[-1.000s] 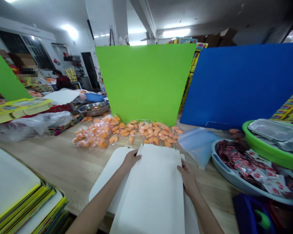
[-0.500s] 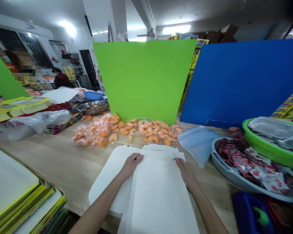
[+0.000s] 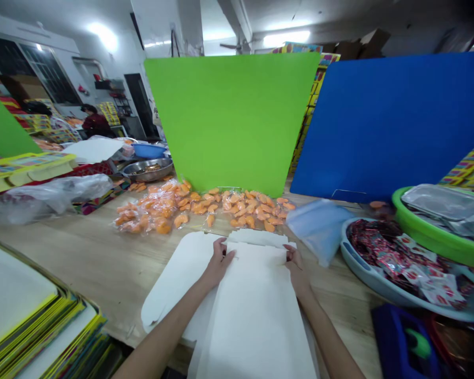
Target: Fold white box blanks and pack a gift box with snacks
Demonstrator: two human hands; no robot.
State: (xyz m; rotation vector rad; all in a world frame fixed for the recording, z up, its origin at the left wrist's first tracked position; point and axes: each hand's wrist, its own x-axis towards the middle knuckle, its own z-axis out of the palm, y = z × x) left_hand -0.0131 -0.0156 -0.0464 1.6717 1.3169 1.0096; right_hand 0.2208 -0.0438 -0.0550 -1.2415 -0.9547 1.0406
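Note:
A white cardboard box blank [image 3: 260,300] lies in front of me, with folded side edges and flaps at its far end. My left hand [image 3: 219,263] grips its far left corner, the thumb on top and the fingers curled at the outer side. At the far right corner my right hand [image 3: 295,266] is closed on the edge in the same way. Another flat white cardboard piece [image 3: 174,279] with rounded corners lies under and to the left of the blank. Just beyond the far flaps, small bagged orange pieces [image 3: 245,208] are spread across the wooden table [image 3: 114,268].
Upright green [image 3: 233,121] and blue boards [image 3: 387,126] stand at the back. On the right are a pale blue basin [image 3: 351,252] of red packets, a green basin [image 3: 403,210] and a plastic bag [image 3: 319,226]. Stacked cardboard sheets [image 3: 35,331] sit left. A person [image 3: 95,123] is farther back.
Both hands have shifted their hold at the far corners, and the fingers now curl round the edges. The far end flap stands out more clearly. My view has tilted slightly.

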